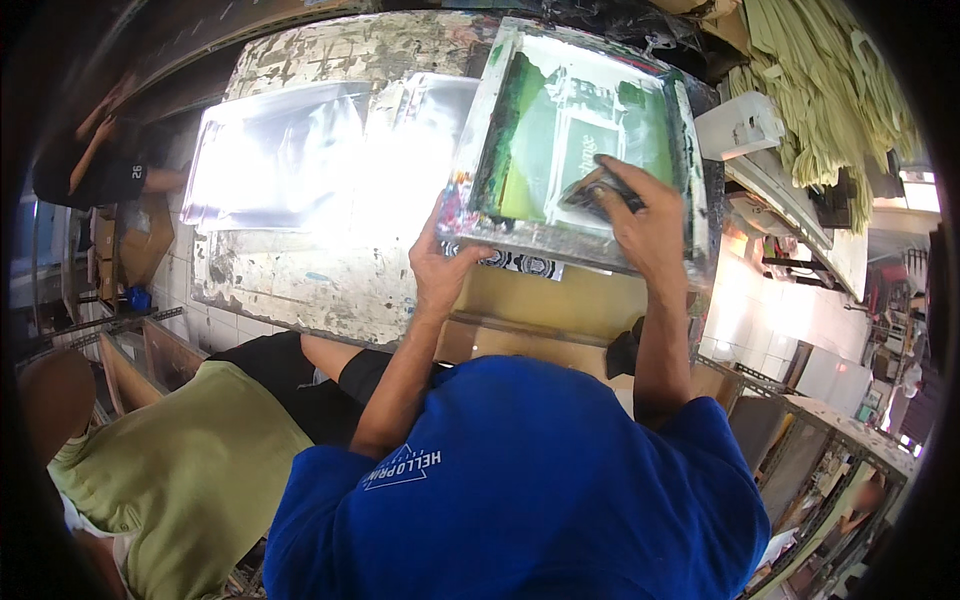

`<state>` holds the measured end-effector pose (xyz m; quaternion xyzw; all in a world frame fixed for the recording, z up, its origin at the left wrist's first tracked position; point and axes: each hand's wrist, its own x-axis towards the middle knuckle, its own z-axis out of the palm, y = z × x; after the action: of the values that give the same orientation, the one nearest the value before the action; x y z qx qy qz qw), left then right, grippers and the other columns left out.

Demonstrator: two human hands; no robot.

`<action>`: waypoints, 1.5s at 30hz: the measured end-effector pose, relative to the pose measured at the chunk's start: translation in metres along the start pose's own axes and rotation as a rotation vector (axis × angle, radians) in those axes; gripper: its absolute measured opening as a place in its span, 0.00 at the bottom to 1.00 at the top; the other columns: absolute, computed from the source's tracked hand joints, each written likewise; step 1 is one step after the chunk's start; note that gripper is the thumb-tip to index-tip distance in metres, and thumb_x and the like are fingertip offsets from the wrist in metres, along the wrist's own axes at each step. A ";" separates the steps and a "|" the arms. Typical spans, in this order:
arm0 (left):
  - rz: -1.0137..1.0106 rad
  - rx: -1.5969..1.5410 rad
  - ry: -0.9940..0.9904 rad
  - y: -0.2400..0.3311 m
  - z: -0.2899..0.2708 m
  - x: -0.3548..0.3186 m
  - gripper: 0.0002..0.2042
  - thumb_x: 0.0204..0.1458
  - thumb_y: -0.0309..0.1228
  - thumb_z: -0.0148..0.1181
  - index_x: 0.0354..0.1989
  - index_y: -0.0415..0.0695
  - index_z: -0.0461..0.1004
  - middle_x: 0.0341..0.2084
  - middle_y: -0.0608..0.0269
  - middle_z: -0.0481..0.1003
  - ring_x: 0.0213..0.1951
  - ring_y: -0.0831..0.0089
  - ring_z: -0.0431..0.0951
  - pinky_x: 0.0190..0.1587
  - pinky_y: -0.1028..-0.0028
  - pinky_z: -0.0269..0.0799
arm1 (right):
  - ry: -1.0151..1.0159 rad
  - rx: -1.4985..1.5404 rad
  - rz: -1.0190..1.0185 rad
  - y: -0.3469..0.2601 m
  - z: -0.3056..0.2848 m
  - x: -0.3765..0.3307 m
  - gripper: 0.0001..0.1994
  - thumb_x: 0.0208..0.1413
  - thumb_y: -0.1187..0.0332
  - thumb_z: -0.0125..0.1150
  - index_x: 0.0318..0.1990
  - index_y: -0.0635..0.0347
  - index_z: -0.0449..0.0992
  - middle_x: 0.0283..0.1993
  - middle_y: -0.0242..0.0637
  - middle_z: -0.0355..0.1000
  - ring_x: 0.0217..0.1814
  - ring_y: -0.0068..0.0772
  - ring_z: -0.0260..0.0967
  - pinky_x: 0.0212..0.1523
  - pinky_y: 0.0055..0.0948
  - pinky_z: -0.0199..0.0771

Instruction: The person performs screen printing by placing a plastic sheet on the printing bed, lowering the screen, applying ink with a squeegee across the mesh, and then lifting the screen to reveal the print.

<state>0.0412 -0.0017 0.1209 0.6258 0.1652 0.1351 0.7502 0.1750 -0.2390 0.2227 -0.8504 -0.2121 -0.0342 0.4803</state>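
Observation:
A screen printing frame [565,238] with paint-smeared edges lies on the table before me. Its green mesh [540,110] carries a pale stencil with lettering, and white and dark green smears. My right hand [648,215] is closed around a small dark squeegee [590,186], which rests against the mesh right of its middle. At the frame's near left corner, my left hand [445,272] grips the edge, thumb along the near side; its other fingers are partly hidden. A strip with a black and white round pattern [525,263] shows beneath the near edge.
Glossy clear plastic sheets [280,150] lie on the stained worktable [260,275] to the left. A white holder [740,127] stands right of the frame, below hanging pale green strips [820,80]. One person in a green shirt [180,470] is close at my left; another in dark clothes [100,170] is farther off.

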 end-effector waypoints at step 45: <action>0.470 0.676 0.215 -0.020 -0.010 -0.014 0.37 0.38 0.39 0.81 0.59 0.39 0.76 0.47 0.61 0.76 0.56 0.58 0.66 0.63 0.58 0.54 | -0.140 -0.439 -0.190 0.008 0.019 -0.027 0.19 0.47 0.68 0.70 0.50 0.51 0.81 0.41 0.43 0.78 0.42 0.51 0.73 0.42 0.46 0.71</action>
<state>0.0245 -0.0020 0.1007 0.8396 0.1302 0.3053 0.4301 0.1508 -0.2354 0.1991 -0.9109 -0.3115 -0.0655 0.2627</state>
